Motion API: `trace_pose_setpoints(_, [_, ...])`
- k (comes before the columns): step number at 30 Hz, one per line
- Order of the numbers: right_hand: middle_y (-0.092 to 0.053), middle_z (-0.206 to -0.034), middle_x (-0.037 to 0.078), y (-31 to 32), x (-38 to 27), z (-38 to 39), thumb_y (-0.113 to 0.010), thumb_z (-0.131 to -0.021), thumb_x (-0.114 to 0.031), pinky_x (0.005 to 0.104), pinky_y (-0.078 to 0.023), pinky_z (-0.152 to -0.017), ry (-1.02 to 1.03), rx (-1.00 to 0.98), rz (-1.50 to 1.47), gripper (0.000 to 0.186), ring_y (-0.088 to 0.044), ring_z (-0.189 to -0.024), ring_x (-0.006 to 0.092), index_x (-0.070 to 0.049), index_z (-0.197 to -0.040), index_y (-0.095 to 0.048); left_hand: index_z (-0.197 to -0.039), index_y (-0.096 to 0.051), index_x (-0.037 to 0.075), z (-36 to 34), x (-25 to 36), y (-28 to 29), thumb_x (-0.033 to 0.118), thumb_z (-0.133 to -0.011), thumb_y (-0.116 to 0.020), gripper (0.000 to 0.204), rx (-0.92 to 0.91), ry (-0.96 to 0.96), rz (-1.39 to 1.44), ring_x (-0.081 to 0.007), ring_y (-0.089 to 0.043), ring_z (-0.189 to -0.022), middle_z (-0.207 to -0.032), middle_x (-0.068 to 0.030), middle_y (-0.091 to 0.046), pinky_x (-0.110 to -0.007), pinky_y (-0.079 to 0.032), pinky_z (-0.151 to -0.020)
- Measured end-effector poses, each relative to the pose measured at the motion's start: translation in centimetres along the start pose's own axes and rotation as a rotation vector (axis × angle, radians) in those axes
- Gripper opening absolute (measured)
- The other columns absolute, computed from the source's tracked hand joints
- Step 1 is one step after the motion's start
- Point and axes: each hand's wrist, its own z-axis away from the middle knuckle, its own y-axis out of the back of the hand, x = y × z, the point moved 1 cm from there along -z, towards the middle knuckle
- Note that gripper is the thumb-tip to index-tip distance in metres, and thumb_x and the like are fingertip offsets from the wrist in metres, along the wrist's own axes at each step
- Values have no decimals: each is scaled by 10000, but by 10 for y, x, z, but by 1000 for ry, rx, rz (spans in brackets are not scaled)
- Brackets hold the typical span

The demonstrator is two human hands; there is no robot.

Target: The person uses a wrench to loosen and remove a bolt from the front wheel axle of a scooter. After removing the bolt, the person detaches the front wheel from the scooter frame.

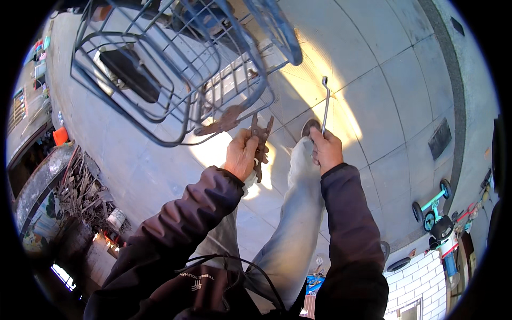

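Observation:
My left hand (241, 154) is closed around a rusty, notched metal bracket (261, 140), held upright beside the near edge of a blue-grey wire basket (184, 114). A flat rusty metal piece (226, 120) shows at that edge of the basket, close to my left fingers. In my right hand (326, 149) is a long silver ring spanner (326, 101), gripped near its lower end with the ring end pointing away from me. The spanner and the bracket are apart. My palms hide parts of both.
Paved floor (378, 114) runs under everything, with a dark pad (440, 138) at the right. A small turquoise-framed bike (434, 205) stands farther right. Piled sticks (85, 192) and an orange container (61, 136) are at the left. My shoe (310, 126) is below the spanner.

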Motion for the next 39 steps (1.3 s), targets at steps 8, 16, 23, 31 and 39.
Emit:
trace_pose_setpoints(8, [-540,-645,5,-14,-42,-86,-576,-882,-312,234,-394,-476,78,-227,49,319,-504,-554,84,-3,-810,-612,-996,-500,23,-72,4,-41,170,-931,-449,168,144,121,144,-216,-662,-715,-857,-123,-634,-313,-507,-536])
trace_pose_setpoints(16, [-629,-877,73,6,-58,-149,-510,-943,-305,280,-508,-646,12,-501,169,342,-592,-748,135,8,-1037,-608,-1000,-559,31,-162,-2,-78,188,-921,-515,181,329,-17,221,-171,-627,-802,-902,-64,-628,-314,-502,-603])
trace_pose_setpoints(23, [-646,-795,71,-3,-68,-221,-551,-927,-267,250,-498,-553,124,-587,141,299,-621,-646,127,18,-988,-615,-1001,-576,38,-242,-6,-75,197,-922,-534,183,316,-82,368,-161,-623,-784,-911,-65,-631,-314,-502,-624])
trace_pose_setpoints(31, [-638,-789,67,-31,-53,-263,-569,-918,-220,246,-495,-496,145,-722,31,238,-577,-545,111,10,-975,-592,-999,-577,6,-290,-5,-56,185,-929,-534,196,237,-240,427,-194,-629,-849,-911,-90,-638,-334,-507,-778])
trace_pose_setpoints(39, [-602,-692,40,-53,-58,-294,-588,-878,-177,225,-400,-465,514,-564,122,262,-509,-516,86,46,-1009,-623,-1122,-561,-12,-298,-8,-51,178,-924,-523,277,249,-386,246,-200,-609,-965,-1031,-89,-623,-329,-499,-804])
